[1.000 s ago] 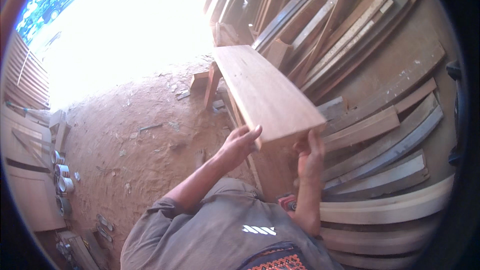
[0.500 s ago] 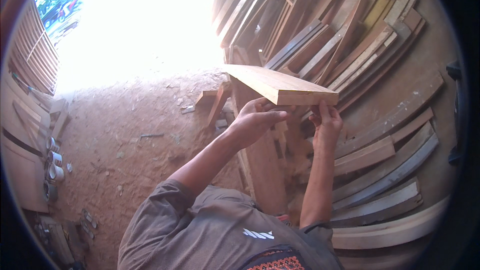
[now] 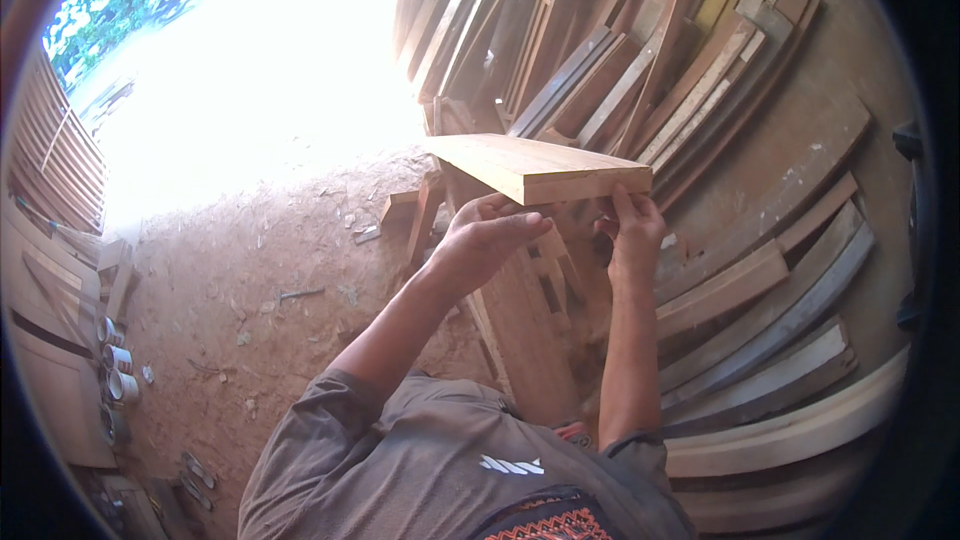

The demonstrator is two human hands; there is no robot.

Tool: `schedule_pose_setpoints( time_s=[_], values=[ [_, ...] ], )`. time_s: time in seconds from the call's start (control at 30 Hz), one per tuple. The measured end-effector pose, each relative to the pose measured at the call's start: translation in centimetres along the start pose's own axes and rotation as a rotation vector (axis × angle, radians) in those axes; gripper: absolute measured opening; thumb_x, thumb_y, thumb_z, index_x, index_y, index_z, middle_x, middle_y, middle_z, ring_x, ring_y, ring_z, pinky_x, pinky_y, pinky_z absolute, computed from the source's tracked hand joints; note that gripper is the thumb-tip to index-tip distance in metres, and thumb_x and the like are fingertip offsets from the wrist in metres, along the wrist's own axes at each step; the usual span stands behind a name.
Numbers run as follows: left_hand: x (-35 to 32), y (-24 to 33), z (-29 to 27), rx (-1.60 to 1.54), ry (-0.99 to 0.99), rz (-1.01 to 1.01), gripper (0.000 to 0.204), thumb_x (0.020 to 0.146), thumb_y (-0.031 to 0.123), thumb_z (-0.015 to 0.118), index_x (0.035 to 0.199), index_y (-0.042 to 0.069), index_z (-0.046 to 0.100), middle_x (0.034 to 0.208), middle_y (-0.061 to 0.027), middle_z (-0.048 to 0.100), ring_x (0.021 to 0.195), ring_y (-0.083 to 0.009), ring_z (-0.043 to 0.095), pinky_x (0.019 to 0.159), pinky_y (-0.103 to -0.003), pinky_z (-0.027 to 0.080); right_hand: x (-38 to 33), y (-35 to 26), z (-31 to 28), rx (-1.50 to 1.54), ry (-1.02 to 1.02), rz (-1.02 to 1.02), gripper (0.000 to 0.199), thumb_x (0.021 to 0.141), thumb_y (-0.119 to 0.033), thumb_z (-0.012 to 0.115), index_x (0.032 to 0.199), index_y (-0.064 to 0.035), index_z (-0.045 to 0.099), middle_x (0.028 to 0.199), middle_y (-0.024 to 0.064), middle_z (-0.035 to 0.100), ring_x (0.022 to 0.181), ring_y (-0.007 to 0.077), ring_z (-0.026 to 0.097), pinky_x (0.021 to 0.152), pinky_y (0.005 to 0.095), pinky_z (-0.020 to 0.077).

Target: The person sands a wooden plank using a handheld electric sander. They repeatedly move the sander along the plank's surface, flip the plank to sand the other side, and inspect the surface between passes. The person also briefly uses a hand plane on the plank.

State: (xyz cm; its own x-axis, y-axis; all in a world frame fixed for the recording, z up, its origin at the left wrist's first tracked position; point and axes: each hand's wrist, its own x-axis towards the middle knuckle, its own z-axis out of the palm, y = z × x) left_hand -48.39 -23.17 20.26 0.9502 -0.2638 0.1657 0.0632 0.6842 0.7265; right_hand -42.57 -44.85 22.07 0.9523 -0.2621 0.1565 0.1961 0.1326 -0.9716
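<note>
Near the centre of the frame, a thick pale wooden plank (image 3: 530, 168) was held almost level at eye height. The left hand (image 3: 483, 237) cupped it from beneath to bear its weight, while the right hand (image 3: 630, 228) pinched its near end, steadying it. Stacked boards (image 3: 760, 270) leaned at right.

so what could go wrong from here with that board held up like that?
1. The wooden board is propped from beneath at its near end only by the left hand and right hand; most of its length juts away, so it could tip or slip.
2. Leaning planks stand close behind; a swing might knock them.
3. Wood scraps lie on the dirt floor nearby, a possible trip hazard.
</note>
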Motion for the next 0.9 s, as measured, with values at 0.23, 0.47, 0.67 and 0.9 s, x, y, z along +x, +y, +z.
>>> schedule_pose_setpoints(
  time_s=[0.23, 0.47, 0.67, 0.9],
  values=[
    [-1.2, -1.8, -2.9, -0.239, 0.021, -0.122, 0.073, 0.104, 0.032, 0.064, 0.157, -0.006, 0.031, 0.147, -0.0230, 0.055, 0.131, -0.0328, 0.061, 0.112, -0.044, 0.050, -1.1, 2.2, -2.2, -0.097, -0.007, 0.057, 0.019, 0.102, -0.017, 0.070, 0.110, -0.0002, 0.065, 0.098, 0.0100, 0.075, 0.082, 0.0164, 0.072, 0.060, 0.0291, 0.0560],
    [-8.3, -14.8, -7.1, 0.159, 0.416, -0.377, 0.105, 0.102, 0.034, 0.072, 0.169, 0.023, -0.008, 0.137, -0.0207, 0.062, 0.112, -0.0281, 0.068, 0.086, -0.044, 0.060, -13.1, 13.6, -10.0, -0.098, 0.088, 0.475, 0.024, 0.102, -0.020, 0.069, 0.114, 0.0005, 0.066, 0.103, 0.0093, 0.074, 0.082, 0.0172, 0.072, 0.066, 0.0316, 0.0562],
    [-9.5, -22.3, -13.1, 0.647, 0.420, -0.539, 0.109, 0.101, 0.035, 0.072, 0.169, 0.016, -0.011, 0.134, -0.0233, 0.066, 0.111, -0.0321, 0.070, 0.091, -0.043, 0.058, -15.4, 14.5, -14.1, -0.235, 0.082, 0.581, 0.041, 0.098, -0.024, 0.074, 0.130, 0.0016, 0.065, 0.116, 0.0099, 0.074, 0.092, 0.0166, 0.074, 0.068, 0.0287, 0.0573],
    [-8.0, -25.3, -13.7, 0.846, 0.554, -0.523, 0.105, 0.095, 0.026, 0.076, 0.168, 0.004, 0.005, 0.118, -0.0273, 0.072, 0.101, -0.0341, 0.075, 0.085, -0.044, 0.060, -24.7, 8.5, -26.2, -1.317, -0.138, 0.273, 0.049, 0.097, -0.031, 0.076, 0.131, 0.0026, 0.066, 0.114, 0.0152, 0.074, 0.096, 0.0244, 0.074, 0.083, 0.0367, 0.0581]
  ],
)
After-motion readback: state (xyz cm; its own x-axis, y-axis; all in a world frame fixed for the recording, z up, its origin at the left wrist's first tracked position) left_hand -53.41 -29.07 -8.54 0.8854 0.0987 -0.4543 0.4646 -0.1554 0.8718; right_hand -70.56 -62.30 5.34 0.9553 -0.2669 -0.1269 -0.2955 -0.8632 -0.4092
